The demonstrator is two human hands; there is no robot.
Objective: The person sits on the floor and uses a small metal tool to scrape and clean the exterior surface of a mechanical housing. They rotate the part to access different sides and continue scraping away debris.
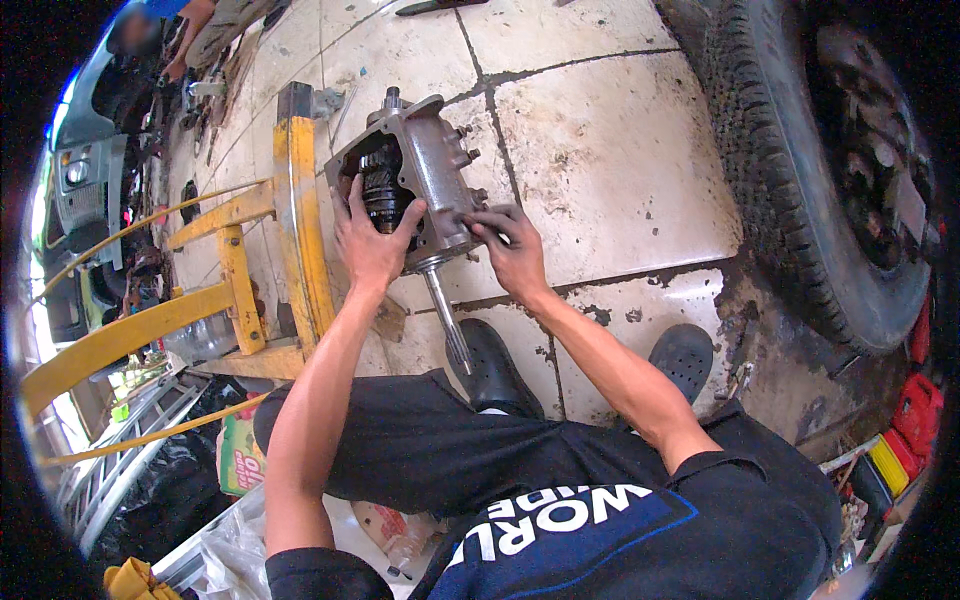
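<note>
Over pale floor tiles lay the gray gearbox housing, its open side facing left and baring dark, oily gears. On that open side was the left hand, fingers and thumb spread wide across the opening; whether its fingertips touched the gears I could not tell. At the housing's right flank the right hand had its fingers partly curled against the metal (any small part pinched there was hidden). From the housing's near end 1 shaft ran toward the person, above 1 of 2 dark shoes. Left of the housing stood a yellow frame; well to its right, a treaded tire.
</note>
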